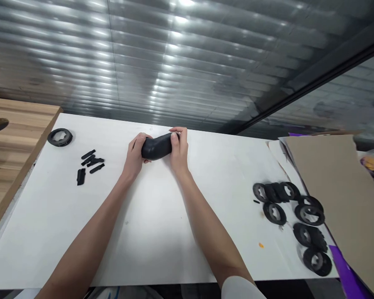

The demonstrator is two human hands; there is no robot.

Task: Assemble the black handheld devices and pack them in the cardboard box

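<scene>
A smooth, black, curved part (pixel 157 147) is held up between my two hands over the far middle of the white table; its exact kind I cannot tell. My left hand (pixel 135 153) is closed around its left end, with the fingertips partly hidden behind it. My right hand (pixel 180 150) grips the right end, thumb on the near face and index finger stretched over the top. To the left lie several small black strips (pixel 92 161) in a loose group. Farther left rests a black ring (pixel 60 137).
Several black rings (pixel 274 213) lie in groups on the right of the white table (pixel 212 199). A brown cardboard sheet (pixel 333 182) stands beyond them, with purple material (pixel 345 268) below. A wooden board (pixel 21 120) borders the left; slatted blinds behind glass (pixel 137 62) rise at the back.
</scene>
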